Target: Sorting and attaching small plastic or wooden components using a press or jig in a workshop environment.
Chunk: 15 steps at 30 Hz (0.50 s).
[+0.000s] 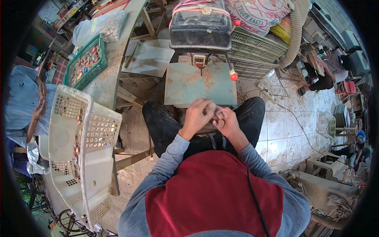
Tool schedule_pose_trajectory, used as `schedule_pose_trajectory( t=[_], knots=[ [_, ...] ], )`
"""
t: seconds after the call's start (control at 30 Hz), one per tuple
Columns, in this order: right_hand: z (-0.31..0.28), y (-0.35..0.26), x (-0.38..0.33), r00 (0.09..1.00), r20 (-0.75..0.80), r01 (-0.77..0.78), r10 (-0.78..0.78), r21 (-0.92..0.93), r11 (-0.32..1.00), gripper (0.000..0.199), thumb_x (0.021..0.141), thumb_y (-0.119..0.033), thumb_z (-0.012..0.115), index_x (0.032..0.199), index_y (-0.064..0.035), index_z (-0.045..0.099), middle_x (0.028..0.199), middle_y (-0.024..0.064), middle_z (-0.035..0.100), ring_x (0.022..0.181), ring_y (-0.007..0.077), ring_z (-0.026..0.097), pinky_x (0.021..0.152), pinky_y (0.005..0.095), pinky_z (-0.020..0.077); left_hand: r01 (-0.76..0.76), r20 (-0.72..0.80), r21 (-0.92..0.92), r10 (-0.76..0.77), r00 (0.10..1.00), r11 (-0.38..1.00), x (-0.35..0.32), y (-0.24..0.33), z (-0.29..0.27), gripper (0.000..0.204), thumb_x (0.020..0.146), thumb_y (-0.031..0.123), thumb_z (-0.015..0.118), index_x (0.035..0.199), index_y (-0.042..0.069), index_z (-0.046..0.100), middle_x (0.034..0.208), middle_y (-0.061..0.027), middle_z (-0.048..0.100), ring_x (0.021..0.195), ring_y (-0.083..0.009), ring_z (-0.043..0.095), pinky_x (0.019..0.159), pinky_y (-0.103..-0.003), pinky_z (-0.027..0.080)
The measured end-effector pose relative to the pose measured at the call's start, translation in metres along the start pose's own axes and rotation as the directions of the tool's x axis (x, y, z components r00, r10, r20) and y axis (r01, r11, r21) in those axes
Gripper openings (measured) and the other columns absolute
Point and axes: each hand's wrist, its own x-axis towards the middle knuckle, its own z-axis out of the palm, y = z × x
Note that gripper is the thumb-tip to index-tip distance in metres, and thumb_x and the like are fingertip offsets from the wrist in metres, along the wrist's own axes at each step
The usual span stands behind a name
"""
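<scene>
My left hand (196,119) and my right hand (229,125) meet above my lap, between my knees. Both have curled fingers, and their fingertips come together around something small that I cannot make out. Just beyond them lies a pale green board (181,86), strewn with wood shavings (208,78). Over it stands a drill press (200,33) with a dark housing, its chuck and bit (200,68) pointing down at the board. A lever with a red knob (233,76) hangs on the machine's right side. Neither hand touches the machine.
On my left, a large white plastic crate (103,160) and a green basket (102,65) of small round pieces stand by a workbench (125,29). A person (29,98) sits beyond them. Stacked crates (256,43), a hose (295,35) and a floor cable (294,115) are at right.
</scene>
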Motion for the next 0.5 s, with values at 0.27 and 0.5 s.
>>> schedule_pose_trajectory(
  t=[0.27,0.5],
  knots=[
    [-0.037,0.009,0.014,0.989,0.073,-0.143,0.132,0.185,0.972,0.018,0.095,-0.027,0.065,0.097,-0.0082,0.063,0.085,0.0026,0.062,0.062,0.0094,0.052,0.046,0.0238,0.0401,0.090,-0.234,0.275,-0.024,0.972,0.957,0.032,-0.107,0.010,0.021,0.080,0.014,0.071,0.099,0.005,0.070,0.095,-0.0113,0.067,0.092,-0.0334,0.064,0.086,-0.044,0.051],
    [-0.036,-0.011,0.004,0.997,0.051,-0.072,0.062,0.224,0.972,0.026,0.096,-0.034,0.061,0.098,-0.0079,0.064,0.083,0.0029,0.060,0.060,0.0109,0.049,0.046,0.0238,0.0376,0.031,-0.107,0.282,0.000,0.994,0.959,0.036,-0.135,0.022,0.034,0.079,0.018,0.076,0.109,0.004,0.068,0.104,-0.0120,0.065,0.102,-0.0330,0.060,0.088,-0.042,0.049]
  ],
)
